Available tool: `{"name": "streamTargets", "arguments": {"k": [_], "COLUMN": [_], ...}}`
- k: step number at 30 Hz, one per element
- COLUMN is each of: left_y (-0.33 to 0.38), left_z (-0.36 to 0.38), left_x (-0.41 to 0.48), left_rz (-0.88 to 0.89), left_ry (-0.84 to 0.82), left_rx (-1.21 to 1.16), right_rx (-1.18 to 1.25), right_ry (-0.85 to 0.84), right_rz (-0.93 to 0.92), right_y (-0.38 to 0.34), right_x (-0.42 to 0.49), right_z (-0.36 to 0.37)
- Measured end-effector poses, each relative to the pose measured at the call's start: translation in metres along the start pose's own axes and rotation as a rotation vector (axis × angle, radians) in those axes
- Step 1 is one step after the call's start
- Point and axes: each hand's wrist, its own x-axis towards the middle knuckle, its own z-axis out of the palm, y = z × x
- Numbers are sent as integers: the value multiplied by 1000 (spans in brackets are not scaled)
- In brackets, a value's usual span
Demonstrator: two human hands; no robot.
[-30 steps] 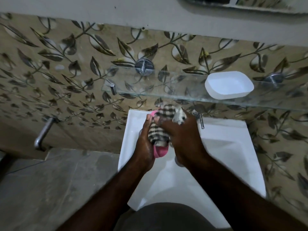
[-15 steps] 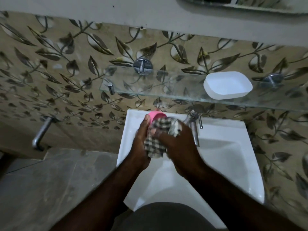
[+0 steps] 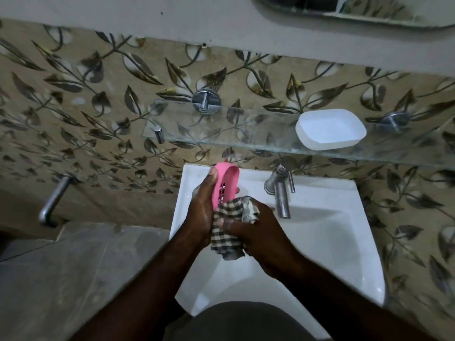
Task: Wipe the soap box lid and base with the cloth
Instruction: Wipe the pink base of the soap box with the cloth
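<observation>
Over the white washbasin [image 3: 332, 242], your left hand [image 3: 200, 212] holds the pink slotted soap box base [image 3: 225, 187] on edge, fingers curled round its rim. Your right hand [image 3: 256, 232] pinches the checked cloth [image 3: 227, 232] against its lower end. You look to be mid-wipe on the base. The white lid [image 3: 331, 129] waits on the glass shelf [image 3: 221, 134]; next, work the cloth into the slots, then swap pieces.

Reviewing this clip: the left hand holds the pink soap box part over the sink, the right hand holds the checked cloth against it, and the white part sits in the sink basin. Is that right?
Not quite. The white part sits on the glass shelf above the sink, not in the basin. The rest holds in the head view: the left hand holds the pink part over the sink, and the right hand holds the checked cloth against it.
</observation>
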Motion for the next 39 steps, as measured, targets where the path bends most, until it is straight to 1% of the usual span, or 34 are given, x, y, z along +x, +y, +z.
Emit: {"name": "streamTargets", "arguments": {"k": [1, 3, 4, 6, 7, 8, 9, 11, 12, 13, 14, 16, 17, 18, 20, 21, 23, 25, 26, 29, 30, 32, 33, 34, 36, 37, 38, 39], "left_y": [2, -1, -3, -9, -9, -6, -2, 6, 9, 9, 9, 7, 7, 6, 8, 9, 12, 17, 19, 28, 30, 33, 33, 33, 29, 27, 24, 23], "left_z": [0, 6, 9, 11, 11, 12, 11, 9, 7, 5, 5, 4, 5, 4, 2, 3, 4, 5, 4, -2, -5, -8, -7, -5, 0, 1, 1, 1], "left_x": [0, 0, 0, 2, 2, 2, 1, 2, 3, 4, 5, 5, 4, 6, 9, 9, 9, 8, 7, 5, 6, 7, 7, 7, 8, 9, 9, 8], "left_rz": [27, -18, -33, -7, -2, -10, -30, -76, -70, -58, -64, -150, -202, -230, -228, -207, -148, -110, -103, -165, -201, -237, -230, -203, -115, -74, -53, -53], "left_ry": [27, -12, -16, 11, -5, -20, -26, -8, 22, 59, 84, 102, 115, 129, 131, 131, 106, 68, 54, 27, 24, 19, 28, 42, 68, 74, 74, 67], "left_rx": [51, 78, 66, -20, -58, -71, -55, -70, -62, -21, 10, 6, -22, -48, -97, -123, -126, -97, -82, -53, -46, -45, -60, -63, -30, -20, -16, -7], "right_rx": [-40, -27, 14, 110, 119, 66, -17, -176, -296, -461, -671, -991, -1080, -1115, -1067, -988, -727, -528, -561, -1012, -1100, -1186, -1176, -1102, -744, -615, -615, -738], "right_ry": [-15, 45, 112, 234, 266, 275, 246, 135, 95, 75, 85, 74, 76, 82, 119, 151, 177, 152, 144, 115, 86, 51, 68, 104, 155, 160, 174, 189], "right_rz": [15, -42, -90, -193, -234, -264, -277, -214, -161, -149, -168, -236, -279, -320, -347, -346, -313, -292, -332, -630, -644, -566, -554, -522, -397, -373, -427, -530], "right_y": [-1, -11, -18, -31, -31, -28, -22, -1, 8, 15, 20, 24, 26, 27, 28, 27, 24, 22, 21, 26, 25, 26, 27, 29, 27, 28, 28, 30], "right_x": [1, 11, 18, 30, 33, 32, 28, 15, 9, 5, 5, 5, 7, 8, 10, 9, 11, 13, 12, 14, 15, 20, 22, 24, 23, 21, 18, 16], "right_z": [-2, -6, -7, -8, -7, -5, -3, -3, -5, -8, -14, -21, -23, -23, -19, -15, -4, 3, 5, -9, -14, -21, -20, -16, -1, 6, 9, 6]}}
